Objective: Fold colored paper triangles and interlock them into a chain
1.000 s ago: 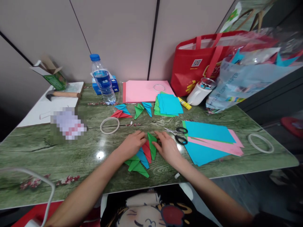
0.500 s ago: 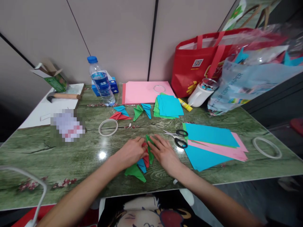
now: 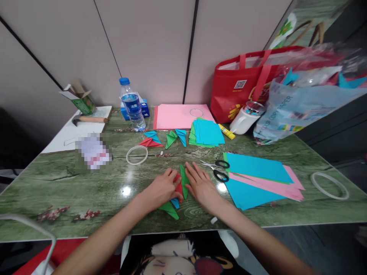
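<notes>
A row of folded paper pieces lies on the table near its front edge: an upright green piece point(image 3: 184, 183), a red piece point(image 3: 179, 187) beside it, a blue piece point(image 3: 175, 203) and a lower green piece point(image 3: 169, 210). My left hand point(image 3: 163, 187) is closed over the red and blue pieces, with thumb and fingertips on them, partly hiding them. Flat beside the upright green piece, my right hand point(image 3: 203, 188) has its fingers stretched out and touches that piece's right edge. Black-handled scissors point(image 3: 216, 168) lie just beyond the right hand.
Blue and pink paper strips point(image 3: 258, 168) lie to the right, near a roll of tape point(image 3: 329, 186). Another tape roll point(image 3: 137, 155), more folded pieces point(image 3: 175, 138), a paper stack point(image 3: 208, 131), a water bottle point(image 3: 133, 107) and a white mug point(image 3: 243, 120) stand or lie farther back.
My left hand has slid down over the red and blue pieces. My right hand's fingers have flattened and moved off the upright green piece's face to its side. The view has shifted slightly.
</notes>
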{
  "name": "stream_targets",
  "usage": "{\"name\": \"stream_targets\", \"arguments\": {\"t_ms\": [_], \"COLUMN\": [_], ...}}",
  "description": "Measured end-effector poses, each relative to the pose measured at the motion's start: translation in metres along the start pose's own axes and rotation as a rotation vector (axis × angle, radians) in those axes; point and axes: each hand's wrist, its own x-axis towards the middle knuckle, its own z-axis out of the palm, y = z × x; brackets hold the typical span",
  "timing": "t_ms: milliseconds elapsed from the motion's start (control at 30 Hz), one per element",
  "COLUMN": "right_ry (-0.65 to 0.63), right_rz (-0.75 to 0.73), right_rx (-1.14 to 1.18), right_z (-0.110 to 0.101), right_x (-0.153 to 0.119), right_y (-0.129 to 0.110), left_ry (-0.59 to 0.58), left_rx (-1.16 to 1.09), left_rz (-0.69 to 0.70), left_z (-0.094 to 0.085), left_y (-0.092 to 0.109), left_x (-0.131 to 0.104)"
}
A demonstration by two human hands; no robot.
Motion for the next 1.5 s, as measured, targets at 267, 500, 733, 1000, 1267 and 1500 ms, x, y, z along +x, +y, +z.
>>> {"name": "stream_targets", "arguments": {"t_ms": [267, 500, 733, 1000, 1267, 1500], "right_ry": [-0.131, -0.101, 0.072, -0.630, 0.025, 0.264], "right_rz": [-0.039, -0.058, 0.028, 0.045, 0.152, 0.193], "right_rx": [-0.007, -0.003, 0.741, 1.220, 0.705, 0.282], "right_z": [-0.021, -0.012, -0.016, -0.069, -0.041, -0.009], "right_x": [0.023, 0.026, -0.016, -0.094, -0.064, -0.047], "right_y": [0.014, 0.021, 0.024, 0.050, 0.014, -0.039], "left_ry": [0.070, 0.089, 0.002, 0.068, 0.167, 0.398], "left_rx": [0.012, 0.026, 0.005, 0.090, 0.021, -0.089], "left_rz": [0.049, 0.079, -0.044, -0.210, -0.335, -0.260], "left_z": [-0.001, 0.001, -0.011, -0.004, 0.007, 0.025], "left_y": [-0.002, -0.003, -0.002, -0.002, -0.009, -0.022], "left_x": [-0.003, -0.004, -0.003, 0.003, -0.002, -0.010]}}
